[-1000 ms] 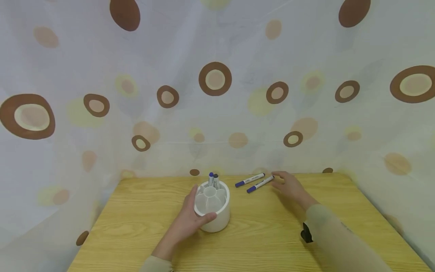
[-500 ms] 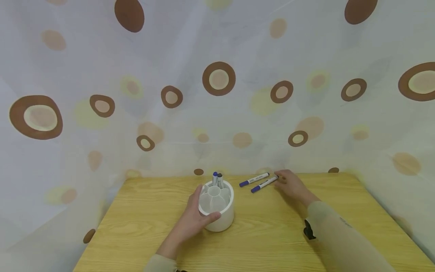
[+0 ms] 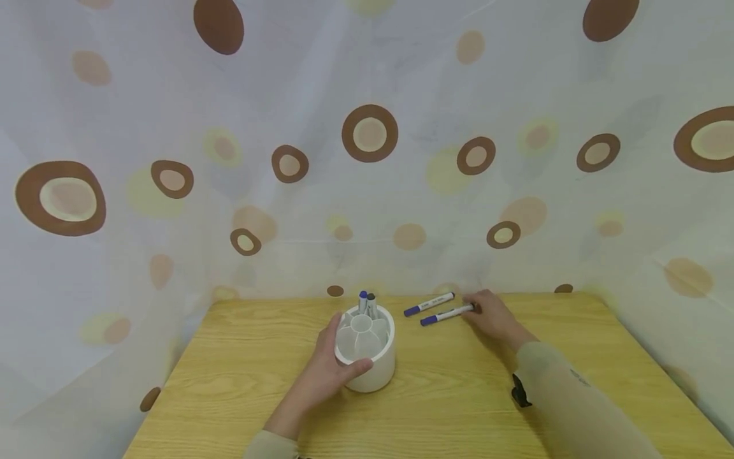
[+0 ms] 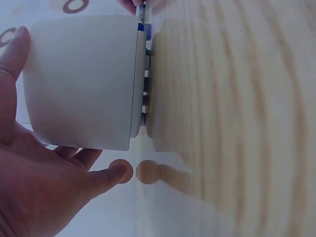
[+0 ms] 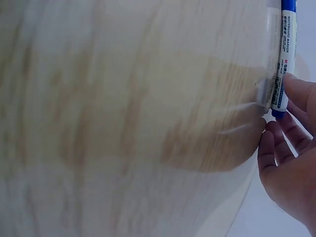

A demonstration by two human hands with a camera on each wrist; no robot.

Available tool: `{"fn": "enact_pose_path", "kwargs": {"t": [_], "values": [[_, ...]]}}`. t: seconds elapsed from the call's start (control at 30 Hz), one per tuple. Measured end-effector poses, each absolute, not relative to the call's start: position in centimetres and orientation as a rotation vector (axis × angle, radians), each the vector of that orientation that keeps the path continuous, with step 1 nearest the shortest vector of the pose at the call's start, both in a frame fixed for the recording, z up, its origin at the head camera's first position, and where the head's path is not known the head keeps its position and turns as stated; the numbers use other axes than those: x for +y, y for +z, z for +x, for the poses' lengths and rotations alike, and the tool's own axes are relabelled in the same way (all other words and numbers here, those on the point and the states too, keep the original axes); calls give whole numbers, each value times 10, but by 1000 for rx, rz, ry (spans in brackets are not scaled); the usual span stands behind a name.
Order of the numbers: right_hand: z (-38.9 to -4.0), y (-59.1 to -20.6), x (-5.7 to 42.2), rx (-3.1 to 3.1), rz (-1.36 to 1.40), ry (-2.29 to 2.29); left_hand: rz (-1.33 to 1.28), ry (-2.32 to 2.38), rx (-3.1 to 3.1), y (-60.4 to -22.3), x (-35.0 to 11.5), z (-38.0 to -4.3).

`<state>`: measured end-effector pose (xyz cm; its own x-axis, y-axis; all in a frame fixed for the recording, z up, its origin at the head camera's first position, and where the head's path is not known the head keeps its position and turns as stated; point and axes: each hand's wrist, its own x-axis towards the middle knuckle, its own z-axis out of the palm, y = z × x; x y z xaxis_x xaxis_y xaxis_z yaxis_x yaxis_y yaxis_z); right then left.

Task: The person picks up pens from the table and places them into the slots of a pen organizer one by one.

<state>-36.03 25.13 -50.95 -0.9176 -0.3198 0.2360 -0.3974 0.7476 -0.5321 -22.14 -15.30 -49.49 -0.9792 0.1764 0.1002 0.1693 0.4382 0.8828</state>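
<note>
My left hand point(image 3: 323, 370) grips a round white pen holder point(image 3: 378, 370) from its left, thumb over the near rim. Inside, the holder has petal-like compartments around a central tube. Two markers stand at its back, one with a blue end point(image 3: 363, 301) and one with a dark end point(image 3: 371, 305). To the right, my right hand point(image 3: 490, 313) pinches the far end of a blue-capped whiteboard marker point(image 3: 446, 315). In the right wrist view the thumb presses on this whiteboard marker's barrel point(image 5: 285, 59), fingers curled by its tip. Another blue-capped marker point(image 3: 430, 305) lies just behind it.
The wooden table point(image 3: 229, 376) meets a patterned curtain point(image 3: 298, 210) along its back edge, close behind the markers. More of this curtain hangs on both sides. A black band point(image 3: 520, 391) sits under the right sleeve.
My right hand has closed on the end of the nearer marker, which has swung slightly to a flatter angle. The left hand keeps its hold; the head view shifted a little.
</note>
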Motion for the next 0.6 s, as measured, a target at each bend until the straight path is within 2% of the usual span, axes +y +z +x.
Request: {"fn": "enact_pose_path", "kwargs": {"t": [0.3,0.6], "values": [[-359,-513,262,-2862,584,805,315,1630,2666,-493,-151,-221],[-348,-509,265,-2927,543,917,295,1644,2656,-496,-151,-220]]}}
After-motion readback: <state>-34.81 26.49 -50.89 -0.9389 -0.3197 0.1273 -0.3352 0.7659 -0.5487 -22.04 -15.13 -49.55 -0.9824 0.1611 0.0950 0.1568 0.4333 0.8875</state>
